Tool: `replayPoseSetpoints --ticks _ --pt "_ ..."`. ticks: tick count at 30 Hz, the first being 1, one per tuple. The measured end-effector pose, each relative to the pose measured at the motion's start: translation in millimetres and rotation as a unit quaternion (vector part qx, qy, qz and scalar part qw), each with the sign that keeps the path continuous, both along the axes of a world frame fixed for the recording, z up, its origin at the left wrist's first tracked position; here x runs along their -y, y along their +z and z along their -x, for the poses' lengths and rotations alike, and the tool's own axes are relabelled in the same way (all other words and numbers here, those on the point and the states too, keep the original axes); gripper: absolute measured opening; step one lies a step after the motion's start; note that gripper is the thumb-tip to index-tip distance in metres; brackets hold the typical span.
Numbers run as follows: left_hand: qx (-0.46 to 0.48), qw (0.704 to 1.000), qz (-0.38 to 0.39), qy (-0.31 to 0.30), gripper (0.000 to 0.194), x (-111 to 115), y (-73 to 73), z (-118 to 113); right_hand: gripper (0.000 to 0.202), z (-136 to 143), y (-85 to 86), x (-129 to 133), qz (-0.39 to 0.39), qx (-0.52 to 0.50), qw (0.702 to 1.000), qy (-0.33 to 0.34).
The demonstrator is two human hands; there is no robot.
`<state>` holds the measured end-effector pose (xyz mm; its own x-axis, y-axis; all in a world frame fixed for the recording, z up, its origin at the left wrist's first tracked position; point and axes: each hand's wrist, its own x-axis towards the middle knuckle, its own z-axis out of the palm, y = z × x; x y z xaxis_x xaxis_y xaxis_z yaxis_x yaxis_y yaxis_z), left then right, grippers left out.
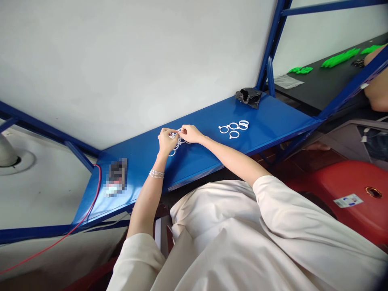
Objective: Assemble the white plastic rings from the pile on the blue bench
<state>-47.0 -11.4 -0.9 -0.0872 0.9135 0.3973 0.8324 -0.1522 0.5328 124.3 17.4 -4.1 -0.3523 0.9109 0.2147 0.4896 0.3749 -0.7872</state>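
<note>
White rings (239, 127) lie outside the open black bag (254, 99).

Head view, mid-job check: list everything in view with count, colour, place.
Ring cluster: count unclear, white, middle of the tabletop
Separate rings: several, white, tabletop's right half
Tabletop: one, blue, centre
Crumpled bag: one, black, tabletop's right end
Pixelated item: one, colours blurred, tabletop's left end
Cable: one, red, left
Frame: one, blue, around tabletop
Wall: one, white, behind
Side table: one, black, upper right
Bundles: three visible, green, side table
Plastic bag: one, clear, side table
Stool: one, red, lower right
Co-worker: one, partly visible, right edge
Shirt: one, cream, lower centre
Bracelets: count unclear, silvery, left wrist
Left hand: one, bare, at ring cluster
Right hand: one, bare, at ring cluster
</note>
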Motion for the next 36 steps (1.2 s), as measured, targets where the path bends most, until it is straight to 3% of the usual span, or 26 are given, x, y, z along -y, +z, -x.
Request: replayPoseSetpoints --ticks 5,10,12,14,18,23,29,33,36 --pt "-0.001 1.0 0.007 -0.013 0.012 0.4 0.8 0.7 0.02 -19.3 10.4 -2.9 -0.043 0.002 0.999 -0.021" --pt "0.004 1.0 0.005 -0.02 0.012 1.2 0.8 0.8 0.014 -99.5 26.2 -1.9 -0.077 0.062 0.993 -0.063" --pt "0.008 1.0 0.002 -0.026 0.012 1.4 0.2 0.3 0.012 -138.3 28.7 -2.6 -0.081 0.123 0.985 -0.092" --pt "0.012 0.999 -0.003 -0.031 0.012 1.3 -0.7 -0.1 0.013 -169.7 28.3 -3.9 -0.061 0.196 0.976 -0.078" --pt "0.019 0.999 -0.012 -0.037 0.012 0.2 -2.6 0.9 0.025 -194.6 21.7 -5.7 -0.019 0.3 0.953 -0.045" --pt "0.027 0.999 -0.019 -0.034 0.01 -0.5 -2.5 2.5 0.018 -166.4 19.4 -11.6 -0.051 0.289 0.955 -0.035" --pt "0.074 0.991 -0.032 -0.109 0.019 1.2 -4.1 -2.4 0.012 -79.1 18.7 -29.5 -0.105 0.122 0.985 0.059" --pt "0.085 0.989 -0.026 -0.114 0.024 -2.0 -8.3 -2.1 0.007 -33.2 4.7 -33.5 -0.137 0.0 0.988 0.07" --pt "0.078 0.99 -0.02 -0.116 0.017 -5.6 -11.5 0.5 0.003 -25.5 -9.5 -28.7 -0.136 -0.068 0.986 0.061"
